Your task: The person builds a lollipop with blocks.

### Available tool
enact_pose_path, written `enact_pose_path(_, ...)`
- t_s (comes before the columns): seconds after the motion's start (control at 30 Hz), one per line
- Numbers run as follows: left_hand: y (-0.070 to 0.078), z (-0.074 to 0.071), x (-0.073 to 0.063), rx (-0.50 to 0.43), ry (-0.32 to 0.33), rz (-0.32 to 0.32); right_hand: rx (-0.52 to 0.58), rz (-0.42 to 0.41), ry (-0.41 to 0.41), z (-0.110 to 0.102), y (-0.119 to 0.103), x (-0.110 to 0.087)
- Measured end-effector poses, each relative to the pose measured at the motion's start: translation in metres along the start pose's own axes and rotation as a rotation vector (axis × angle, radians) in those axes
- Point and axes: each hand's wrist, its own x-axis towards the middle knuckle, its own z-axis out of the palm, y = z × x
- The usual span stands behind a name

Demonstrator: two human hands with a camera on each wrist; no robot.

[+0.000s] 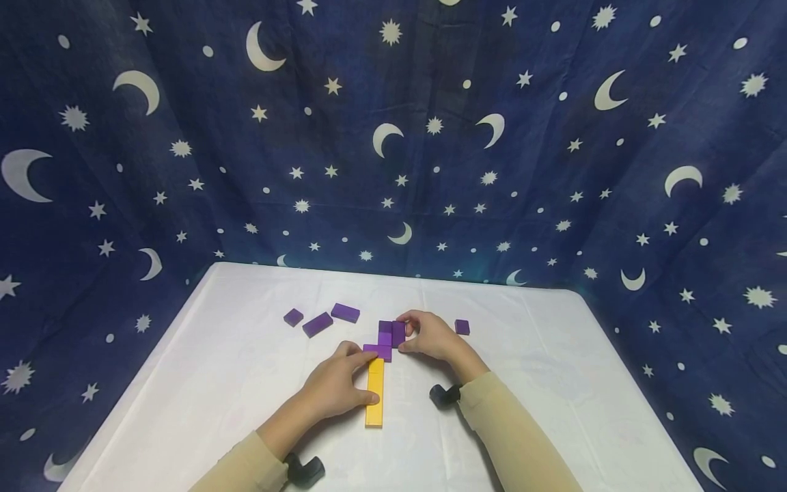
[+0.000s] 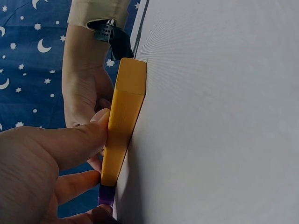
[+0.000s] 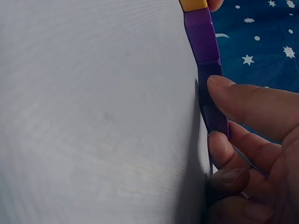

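Observation:
Yellow blocks [image 1: 374, 415] form a straight row on the table, with a purple block [image 1: 384, 353] crosswise at their far end. My left hand [image 1: 335, 384] rests its thumb on the yellow row and a fingertip on that crosswise block. Beyond it, another purple piece [image 1: 384, 333] stands lengthwise. Alongside that piece, on its right, my right hand [image 1: 430, 335] pinches a dark purple block [image 1: 398, 335] between thumb at the near end and fingers at the far end. In the right wrist view the thumb [image 3: 222, 86] lies against the dark purple side.
To the back left lie two oblong purple blocks [image 1: 318, 324] and a small purple square [image 1: 294, 317]. Another small purple square [image 1: 462, 327] sits just right of my right hand. A white cloth covers the table [image 1: 553, 410]; a dark blue star-and-moon curtain [image 1: 393, 184] stands behind.

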Motion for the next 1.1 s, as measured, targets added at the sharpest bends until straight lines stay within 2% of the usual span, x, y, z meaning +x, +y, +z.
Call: enact_pose_path(1.1, -0.0046, 0.0001, 0.0017, -0.020, -0.009, 0.011, 0.010, -0.005, 0.009, -0.0011, -0.0022, -0.0028)
